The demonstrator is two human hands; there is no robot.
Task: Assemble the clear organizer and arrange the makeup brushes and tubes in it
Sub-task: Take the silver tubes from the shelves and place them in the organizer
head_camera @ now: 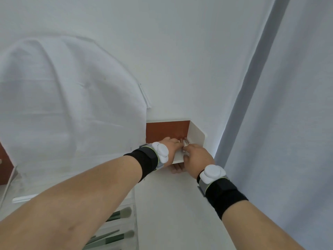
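Fingers of both hands, left hand (170, 146) and right hand (197, 157), pinch a small clear organizer piece (185, 143); green-handled makeup brushes (119, 216) lie below.

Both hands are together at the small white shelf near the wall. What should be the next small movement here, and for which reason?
Probably lift the small clear piece off the white shelf and bring it down toward the green brushes below. The left hand and the right hand meet around something clear there, though what it is cannot be told. The brushes lie in a clear tray, so the work seems to be down there.
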